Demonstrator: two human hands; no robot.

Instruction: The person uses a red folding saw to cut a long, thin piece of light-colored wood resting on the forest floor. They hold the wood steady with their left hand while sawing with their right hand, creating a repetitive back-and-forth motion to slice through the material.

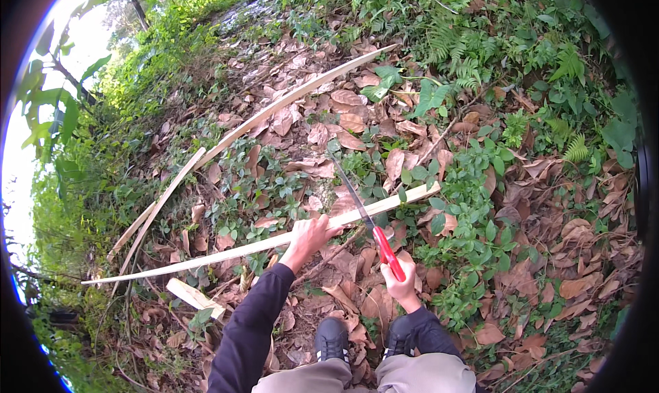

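Observation:
My left hand (310, 235) grips a long pale split strip of bamboo (226, 251) that runs from the lower left to the middle right, held above the leaf-covered ground. My right hand (401, 283) is closed around the red handle of a long knife (362, 207). Its dark blade points up and away and crosses the strip just right of my left hand. Both forearms wear dark sleeves.
Two more long pale strips (295, 98) (159, 211) lie on the dry brown leaves to the upper left, and a short offcut (194, 297) lies at the lower left. Ferns and low green plants (480, 84) cover the right side. My dark shoes (331, 338) stand below.

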